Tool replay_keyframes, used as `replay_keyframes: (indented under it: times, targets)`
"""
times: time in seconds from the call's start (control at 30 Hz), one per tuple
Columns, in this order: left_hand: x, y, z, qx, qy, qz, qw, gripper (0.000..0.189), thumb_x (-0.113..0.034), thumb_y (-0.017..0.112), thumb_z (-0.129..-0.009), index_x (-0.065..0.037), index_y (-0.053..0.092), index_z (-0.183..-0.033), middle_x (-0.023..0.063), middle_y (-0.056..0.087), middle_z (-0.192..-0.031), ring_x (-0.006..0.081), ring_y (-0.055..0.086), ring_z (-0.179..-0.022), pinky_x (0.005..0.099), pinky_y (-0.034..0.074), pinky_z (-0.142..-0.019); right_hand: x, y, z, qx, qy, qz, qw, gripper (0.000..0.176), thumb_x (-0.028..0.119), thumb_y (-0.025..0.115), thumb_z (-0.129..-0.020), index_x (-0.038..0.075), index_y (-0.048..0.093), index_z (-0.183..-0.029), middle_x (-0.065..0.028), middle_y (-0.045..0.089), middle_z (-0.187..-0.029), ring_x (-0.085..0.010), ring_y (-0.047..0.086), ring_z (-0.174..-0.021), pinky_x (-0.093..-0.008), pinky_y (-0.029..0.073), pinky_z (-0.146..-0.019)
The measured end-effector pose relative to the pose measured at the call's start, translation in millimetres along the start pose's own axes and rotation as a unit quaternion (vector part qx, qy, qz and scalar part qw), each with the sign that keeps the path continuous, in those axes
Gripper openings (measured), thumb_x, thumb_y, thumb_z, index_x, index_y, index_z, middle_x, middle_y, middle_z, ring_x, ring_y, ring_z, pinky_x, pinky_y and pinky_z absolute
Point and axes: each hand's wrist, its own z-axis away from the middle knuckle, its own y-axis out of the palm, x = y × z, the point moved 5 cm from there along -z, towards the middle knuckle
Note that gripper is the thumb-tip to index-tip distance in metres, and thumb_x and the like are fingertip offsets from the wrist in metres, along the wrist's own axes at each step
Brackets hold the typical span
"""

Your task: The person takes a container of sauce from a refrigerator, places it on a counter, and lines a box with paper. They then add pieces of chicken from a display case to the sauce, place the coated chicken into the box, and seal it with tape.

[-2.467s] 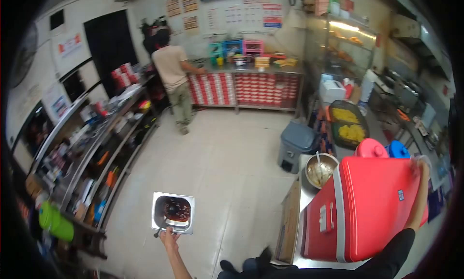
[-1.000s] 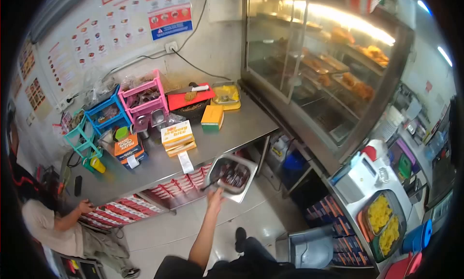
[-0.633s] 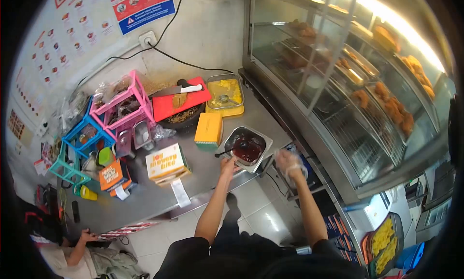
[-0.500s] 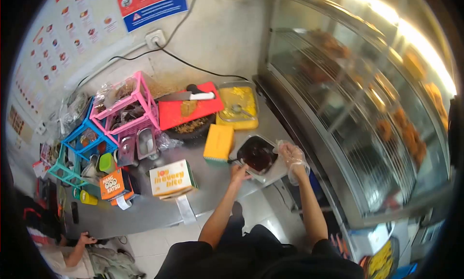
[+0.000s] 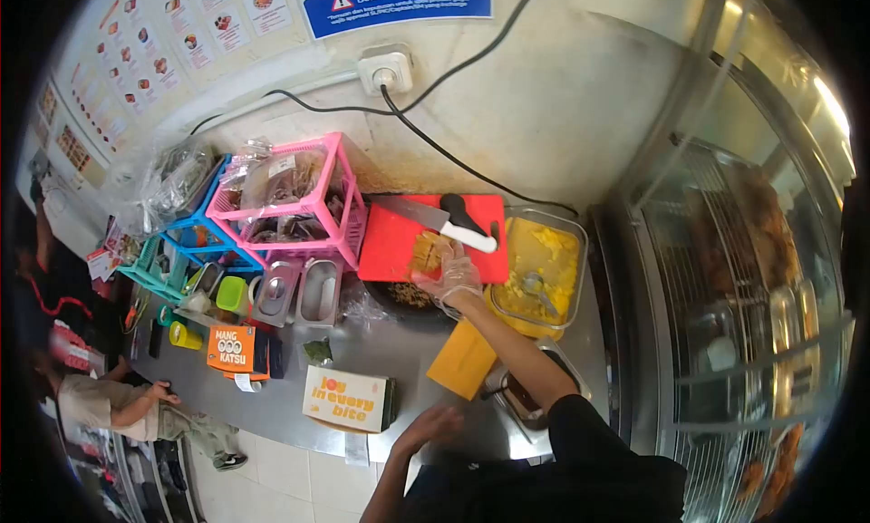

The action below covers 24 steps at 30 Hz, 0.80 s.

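Note:
My right hand (image 5: 450, 274), in a clear plastic glove, is closed around the sliced brown food (image 5: 426, 254) on the red cutting board (image 5: 385, 251). A knife (image 5: 435, 221) with a white handle lies on the board just above it, beside a black-handled tool (image 5: 463, 214). My left hand (image 5: 430, 430) is bare and blurred, held low near the counter's front edge, right of the white printed box (image 5: 344, 399); its fingers are smeared. Under my right forearm is the tray of dark sauce (image 5: 518, 398), partly hidden.
The yellow food tray (image 5: 548, 262) holds a ladle. A yellow box (image 5: 460, 358), an orange box (image 5: 237, 349), pink baskets (image 5: 340, 201) and metal containers (image 5: 319, 292) stand on the counter. A glass food cabinet (image 5: 725, 278) is at right; another person (image 5: 118, 405) is at left.
My right hand has moved from the sauce tray up and left to the food on the cutting board. My left hand has left the sauce tray's edge. The view has shifted.

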Motion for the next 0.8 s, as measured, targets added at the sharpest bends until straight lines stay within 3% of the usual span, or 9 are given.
replay_keyframes:
  times: [0.03, 0.07, 0.17, 0.27, 0.4, 0.57, 0.7, 0.8]
  targets:
    - [-3.3, -5.3, 10.0, -0.009, -0.006, -0.003, 1.0, 0.047, -0.043, 0.045, -0.088, -0.005, 0.043, -0.115, 0.0107, 0.056, -0.11, 0.0223, 0.053, -0.102, 0.0395, 0.045, -0.084, 6.4, 6.3, -13.1, 0.048, 0.017, -0.026, 0.998, 0.091, 0.053, 0.064, -0.062, 0.009, 0.027, -0.133, -0.0207, 0.027, -0.135, -0.036, 0.035, -0.12, -0.0405, 0.034, -0.096]
    - [-2.5, -10.0, 16.8, -0.017, -0.007, 0.0, 1.0, 0.047, -0.043, 0.045, -0.088, -0.005, 0.043, -0.115, 0.0107, 0.056, -0.11, 0.0223, 0.053, -0.102, 0.0395, 0.045, -0.084, 1.5, 23.1, -25.9, 0.025, 0.039, -0.008, 0.999, 0.095, 0.056, 0.065, -0.06, 0.013, 0.025, -0.134, -0.0215, 0.021, -0.137, -0.0393, 0.028, -0.122, -0.0457, 0.031, -0.097]
    - [13.2, -17.9, 27.8, -0.052, -0.031, 0.055, 0.997, 0.039, -0.039, 0.042, -0.091, -0.006, 0.046, -0.11, 0.0109, 0.059, -0.106, 0.019, 0.054, -0.102, 0.0396, 0.046, -0.083, 7.5, 36.0, -44.1, -0.011, 0.064, 0.09, 0.994, 0.094, 0.063, 0.062, -0.059, 0.016, 0.027, -0.133, -0.0212, 0.025, -0.135, -0.0394, 0.031, -0.121, -0.0507, 0.027, -0.098]
    - [21.8, -16.7, 28.4, -0.05, -0.071, 0.067, 0.994, 0.04, -0.039, 0.042, -0.091, -0.005, 0.046, -0.111, 0.0113, 0.058, -0.106, 0.0188, 0.055, -0.102, 0.0353, 0.046, -0.081, 20.7, 30.5, -54.5, 0.034, 0.093, 0.123, 0.987, 0.091, 0.066, 0.057, -0.061, 0.016, 0.029, -0.133, -0.0207, 0.025, -0.135, -0.039, 0.033, -0.119, -0.0527, 0.026, -0.097]
    - [22.6, -11.9, 19.2, -0.048, -0.066, 0.038, 0.996, 0.041, -0.039, 0.042, -0.091, -0.004, 0.046, -0.113, 0.0094, 0.057, -0.106, 0.0178, 0.056, -0.098, 0.0317, 0.047, -0.079, 10.6, 49.0, -73.3, 0.009, 0.03, 0.115, 0.993, 0.09, 0.067, 0.054, -0.062, 0.016, 0.032, -0.132, -0.02, 0.024, -0.136, -0.0378, 0.036, -0.117, -0.0496, 0.03, -0.094]
    - [19.7, -15.3, 7.4, -0.024, -0.062, 0.018, 0.998, 0.039, -0.036, 0.041, -0.092, -0.005, 0.045, -0.114, 0.0083, 0.056, -0.105, 0.0167, 0.056, -0.097, 0.0334, 0.046, -0.079, 9.6, 50.6, -71.3, 0.11, -0.016, 0.156, 0.982, 0.091, 0.069, 0.054, -0.062, 0.017, 0.033, -0.133, -0.0227, 0.024, -0.135, -0.0354, 0.037, -0.116, -0.0449, 0.035, -0.09]
    - [8.2, -17.8, 18.4, -0.019, -0.09, 0.036, 0.995, 0.038, -0.036, 0.039, -0.092, -0.005, 0.044, -0.114, 0.0086, 0.058, -0.103, 0.0168, 0.056, -0.097, 0.0353, 0.046, -0.08, 22.1, 37.2, -86.6, 0.098, -0.014, 0.202, 0.974, 0.093, 0.071, 0.053, -0.061, 0.017, 0.033, -0.133, -0.0236, 0.025, -0.134, -0.035, 0.037, -0.117, -0.0441, 0.036, -0.089]
    - [15.9, -30.2, 33.7, -0.03, -0.111, 0.028, 0.993, 0.04, -0.037, 0.038, -0.092, -0.005, 0.043, -0.115, 0.0103, 0.061, -0.101, 0.0181, 0.056, -0.098, 0.0355, 0.046, -0.081, 23.7, 35.4, -101.9, 0.154, 0.047, 0.162, 0.973, 0.09, 0.07, 0.055, -0.06, 0.015, 0.037, -0.129, -0.0214, 0.024, -0.136, -0.0357, 0.034, -0.12, -0.047, 0.032, -0.095]
